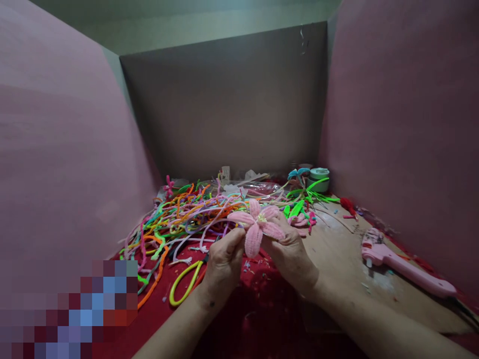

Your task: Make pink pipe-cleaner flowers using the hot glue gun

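A pink pipe-cleaner flower (pixel 254 234) with several petals and a pale yellow centre is held up in front of me between both hands. My left hand (pixel 226 254) pinches it from the lower left, its fingers closed by a petal. From the right, my right hand (pixel 290 249) grips it, with the fingertips partly hidden behind the petals. Just left of my left hand lies a yellow-handled tool (pixel 183 286) on the red cloth (pixel 232 319). Behind the flower spreads a tangled heap of colourful pipe cleaners (pixel 179 214).
On the right, a pink hot glue gun (pixel 404 267) rests on a brown board (pixel 337 254). A lidded pale green jar (pixel 319 179), a blue flower (pixel 298 173) and bright green stems (pixel 314 192) stand at the back. Tall panels (pixel 232 109) enclose the workspace.
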Tool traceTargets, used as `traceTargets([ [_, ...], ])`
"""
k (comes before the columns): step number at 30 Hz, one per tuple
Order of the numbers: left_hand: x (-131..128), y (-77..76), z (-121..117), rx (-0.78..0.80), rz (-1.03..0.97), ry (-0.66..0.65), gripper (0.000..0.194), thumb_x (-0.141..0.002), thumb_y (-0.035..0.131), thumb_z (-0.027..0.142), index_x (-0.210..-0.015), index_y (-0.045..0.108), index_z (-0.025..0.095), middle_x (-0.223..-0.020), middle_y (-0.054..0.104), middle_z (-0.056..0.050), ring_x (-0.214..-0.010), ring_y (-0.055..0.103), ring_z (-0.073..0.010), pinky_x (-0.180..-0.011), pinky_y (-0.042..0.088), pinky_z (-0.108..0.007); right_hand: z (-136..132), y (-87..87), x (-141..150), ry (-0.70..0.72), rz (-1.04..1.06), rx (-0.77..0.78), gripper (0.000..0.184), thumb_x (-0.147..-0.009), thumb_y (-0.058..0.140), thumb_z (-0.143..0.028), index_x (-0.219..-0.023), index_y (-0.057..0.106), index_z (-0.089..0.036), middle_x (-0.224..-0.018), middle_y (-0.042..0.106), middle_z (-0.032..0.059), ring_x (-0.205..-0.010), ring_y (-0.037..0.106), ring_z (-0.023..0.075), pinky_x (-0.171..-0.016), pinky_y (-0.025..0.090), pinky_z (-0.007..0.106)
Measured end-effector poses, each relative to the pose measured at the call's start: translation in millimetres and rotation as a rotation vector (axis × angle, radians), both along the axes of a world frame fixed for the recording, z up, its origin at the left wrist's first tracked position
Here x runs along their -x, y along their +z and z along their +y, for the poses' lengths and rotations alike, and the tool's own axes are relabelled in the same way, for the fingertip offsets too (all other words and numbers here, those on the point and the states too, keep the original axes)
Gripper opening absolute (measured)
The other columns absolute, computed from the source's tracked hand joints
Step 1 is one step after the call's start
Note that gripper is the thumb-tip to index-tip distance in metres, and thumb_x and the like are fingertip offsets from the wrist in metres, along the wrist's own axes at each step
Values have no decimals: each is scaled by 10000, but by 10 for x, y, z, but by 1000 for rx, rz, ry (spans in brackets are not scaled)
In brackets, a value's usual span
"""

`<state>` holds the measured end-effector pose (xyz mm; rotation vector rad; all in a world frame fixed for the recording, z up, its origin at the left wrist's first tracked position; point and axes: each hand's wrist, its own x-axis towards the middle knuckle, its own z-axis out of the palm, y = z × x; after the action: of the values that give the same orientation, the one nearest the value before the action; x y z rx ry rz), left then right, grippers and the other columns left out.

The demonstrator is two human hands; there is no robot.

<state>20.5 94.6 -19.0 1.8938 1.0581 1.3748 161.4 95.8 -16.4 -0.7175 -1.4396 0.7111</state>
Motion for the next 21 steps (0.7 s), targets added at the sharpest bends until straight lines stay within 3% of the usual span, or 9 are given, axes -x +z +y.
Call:
traceTargets([
  [3, -31, 1, 5, 106, -98, -47, 134, -765, 561, 276, -687, 616, 183, -637, 555, 7, -586, 489, -121, -597, 401, -217, 16, -7, 9, 82, 97, 76, 190, -786, 591, -357, -672, 668, -226, -760, 610, 24, -828, 500, 204, -798, 389, 341],
  [6, -74, 52, -9, 161, -131, -36, 209, -769, 570, 342, -644, 590, 176, -578, 527, 18, -533, 460, -103, -546, 381, -207, 14, 19, 21, 261, 169, 175, 221, -809, 555, -368, -703, 690, -229, -663, 589, 3, -655, 519, 171, -696, 421, 322],
  [12, -106, 134, -36, 305, -205, -83, 257, -763, 588, 344, -597, 523, 159, -480, 410, 53, -451, 323, -61, -449, 265, -192, -3, 113, 22, 345, 160, 202, 190, -816, 561, -290, -946, 695, -258, -773, 645, -3, -807, 568, 175, -816, 424, 311],
  [17, -84, 140, -18, 461, -348, -180, 236, -743, 617, 357, -672, 539, 145, -479, 403, 67, -400, 286, -35, -408, 214, -184, 39, 74, 33, 429, 188, 233, 151, -790, 590, -277, -887, 700, -241, -585, 614, -25, -611, 580, 151, -681, 476, 305],
  [21, -56, 137, 4, 542, -412, -264, 234, -764, 605, 320, -652, 509, 139, -477, 437, 63, -358, 291, -17, -377, 206, -169, 73, 45, 16, 511, 239, 316, 136, -782, 602, -283, -862, 694, -224, -668, 657, -16, -620, 594, 138, -657, 490, 300],
])
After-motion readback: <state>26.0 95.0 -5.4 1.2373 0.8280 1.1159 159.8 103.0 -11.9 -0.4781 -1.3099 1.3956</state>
